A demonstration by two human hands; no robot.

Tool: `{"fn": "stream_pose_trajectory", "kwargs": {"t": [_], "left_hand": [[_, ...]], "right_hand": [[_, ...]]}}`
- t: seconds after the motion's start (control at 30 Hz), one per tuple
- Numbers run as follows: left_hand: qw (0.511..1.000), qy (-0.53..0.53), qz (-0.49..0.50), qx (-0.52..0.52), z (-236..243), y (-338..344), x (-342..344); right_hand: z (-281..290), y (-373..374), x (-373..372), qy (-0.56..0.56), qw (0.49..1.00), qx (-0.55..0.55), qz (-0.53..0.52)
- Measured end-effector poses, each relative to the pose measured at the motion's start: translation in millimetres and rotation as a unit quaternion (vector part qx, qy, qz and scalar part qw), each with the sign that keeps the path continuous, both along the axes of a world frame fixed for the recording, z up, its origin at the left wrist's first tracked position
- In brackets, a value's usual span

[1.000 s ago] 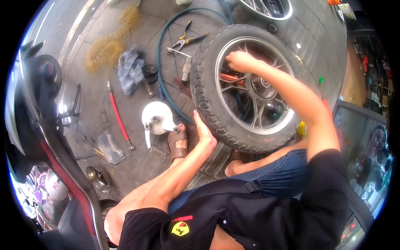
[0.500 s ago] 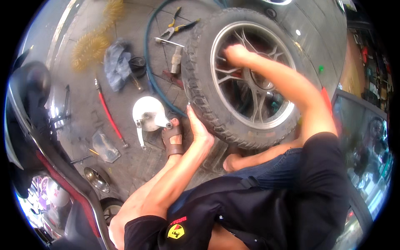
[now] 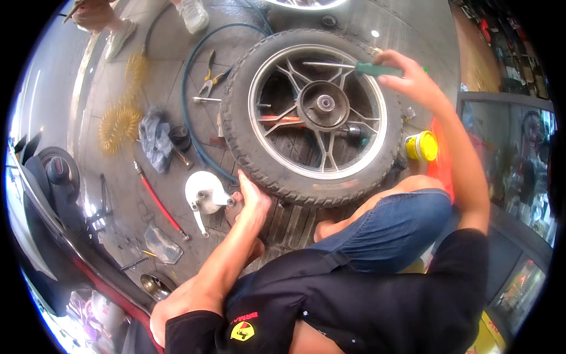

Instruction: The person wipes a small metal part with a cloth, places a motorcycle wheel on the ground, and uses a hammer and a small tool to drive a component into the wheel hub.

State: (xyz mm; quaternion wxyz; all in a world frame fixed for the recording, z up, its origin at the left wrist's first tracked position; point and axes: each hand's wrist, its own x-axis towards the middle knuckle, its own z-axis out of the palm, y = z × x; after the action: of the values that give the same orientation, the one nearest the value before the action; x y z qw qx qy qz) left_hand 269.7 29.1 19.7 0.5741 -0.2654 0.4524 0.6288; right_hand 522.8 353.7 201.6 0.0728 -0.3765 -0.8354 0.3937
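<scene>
Right fingers [image 3: 394, 56]: curled round screwdriver [image 3: 377, 69]
Left fingers [image 3: 243, 182]: open against motorcycle tyre [image 3: 239, 118], seven o'clock
Drop risk: screwdriver, if grip loosens

Red lettering [image 3: 246, 315], yellow shield badge [image 3: 242, 331] on black shirt [image 3: 377, 301], illegible print [image 3: 418, 145] on yellow tub [image 3: 430, 143]

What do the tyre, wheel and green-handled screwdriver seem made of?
Tyre: rubber, judging by its matte black, knobbly surface.
Wheel: probably cast metal, since its silver-grey looks satiny, brighter at the rim.
Screwdriver: likely a plastic handle, evenly green; slim silvery shaft, apparently steel.
</scene>
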Motion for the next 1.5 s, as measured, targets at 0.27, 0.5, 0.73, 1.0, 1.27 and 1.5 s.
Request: {"fn": "stream_pose_trajectory", "kwargs": {"t": [0.27, 0.5, 0.73, 1.0, 1.27, 1.5], "left_hand": [[0.908, 0.139, -0.372, -0.131, 49.7, -12.3, -67.5], [0.729, 0.530, -0.433, 0.019, 266.4, 9.4, -128.9], [0.522, 0.749, -0.405, -0.055, 345.4, -26.0, -158.5], [0.569, 0.680, -0.456, 0.075, 377.8, -13.8, -122.6], [0.491, 0.695, -0.523, 0.035, 351.8, 8.6, -117.7], [0.464, 0.680, -0.559, 0.099, 349.9, 18.7, -113.2]], "right_hand": [[-39.9, -71.6, 13.8, 0.236, 0.927, 0.091, -0.278], [-31.7, -84.9, -8.7, 0.188, 0.940, 0.177, -0.221], [-46.0, -70.2, -35.1, 0.138, 0.959, 0.229, -0.091], [-73.7, -70.3, -61.9, 0.108, 0.963, 0.246, -0.002], [-84.5, -66.9, -57.5, 0.110, 0.962, 0.242, -0.063], [-75.2, -49.6, -57.6, 0.099, 0.974, 0.194, -0.068]]}}
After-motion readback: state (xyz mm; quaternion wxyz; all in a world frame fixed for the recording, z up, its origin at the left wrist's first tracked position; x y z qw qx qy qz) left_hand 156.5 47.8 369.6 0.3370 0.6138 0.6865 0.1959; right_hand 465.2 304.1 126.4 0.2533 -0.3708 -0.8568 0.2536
